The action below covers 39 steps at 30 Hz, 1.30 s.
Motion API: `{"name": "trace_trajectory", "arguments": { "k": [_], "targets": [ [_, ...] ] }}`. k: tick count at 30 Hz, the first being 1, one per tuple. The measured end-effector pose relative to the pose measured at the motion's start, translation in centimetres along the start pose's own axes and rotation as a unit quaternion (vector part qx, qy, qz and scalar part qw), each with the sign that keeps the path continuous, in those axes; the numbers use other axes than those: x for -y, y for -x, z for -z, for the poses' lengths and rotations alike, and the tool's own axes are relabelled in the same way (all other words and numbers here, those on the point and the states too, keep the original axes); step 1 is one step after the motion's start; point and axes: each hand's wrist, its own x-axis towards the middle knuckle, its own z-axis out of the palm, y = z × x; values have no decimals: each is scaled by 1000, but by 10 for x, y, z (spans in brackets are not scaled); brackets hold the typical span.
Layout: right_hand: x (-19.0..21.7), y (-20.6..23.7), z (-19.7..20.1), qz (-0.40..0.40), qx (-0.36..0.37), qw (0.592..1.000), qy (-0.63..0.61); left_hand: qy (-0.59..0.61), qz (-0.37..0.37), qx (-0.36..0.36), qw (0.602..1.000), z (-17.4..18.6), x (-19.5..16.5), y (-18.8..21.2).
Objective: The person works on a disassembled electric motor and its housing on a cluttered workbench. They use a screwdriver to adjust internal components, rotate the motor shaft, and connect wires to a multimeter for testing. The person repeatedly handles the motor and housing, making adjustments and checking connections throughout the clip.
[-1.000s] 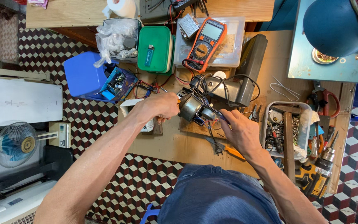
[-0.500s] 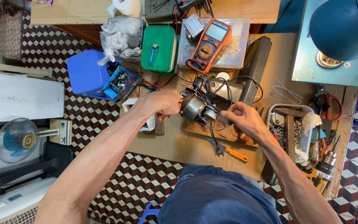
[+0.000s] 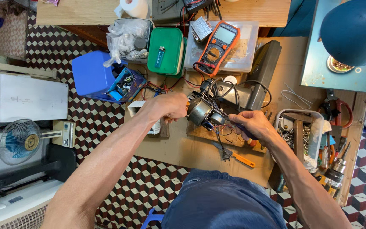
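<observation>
Nearest the camera sits the person's lap in blue cloth (image 3: 225,203), with both bare forearms reaching out over the checked tile floor (image 3: 119,174) to a low wooden work board (image 3: 178,148); just past the lap an orange-handled pair of pliers (image 3: 238,157) lies on the board, untouched. Above that, the right hand (image 3: 250,126) is closed around the dark handle of a screwdriver-like tool, its slim shaft (image 3: 221,113) running left into the work; the left hand (image 3: 170,107) is closed in a fist on the near-left side of a small electric motor (image 3: 202,113), a grey metal can with red and dark wires trailing from it, held just above a small wooden block at the middle of the board. Judging by this, the step in hand is working a fastener or terminal on the motor's end; the next move seems to call for a steady left grip and a tool tip kept square, clear of the loose wires. To the right, a clear tub of tools (image 3: 301,135); farther off, an orange multimeter (image 3: 217,46) on a clear lidded box, a green box (image 3: 166,51) with a blue lighter on it, and at far left a blue bin (image 3: 94,76).
</observation>
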Motion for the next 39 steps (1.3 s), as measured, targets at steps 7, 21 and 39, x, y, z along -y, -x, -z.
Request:
{"name": "trace_trajectory", "arguments": {
  "k": [7,21,39],
  "targets": [
    [-28,15,-18,452,-230,810,296,50,-11,5,999,1,1,1],
    [-6,16,-9,78,-31,990,110,2,-7,1,1000,4,-1,9],
    [-11,-3,6,-7,50,990,-132,50,0,1,999,1,-2,6]
  ]
}}
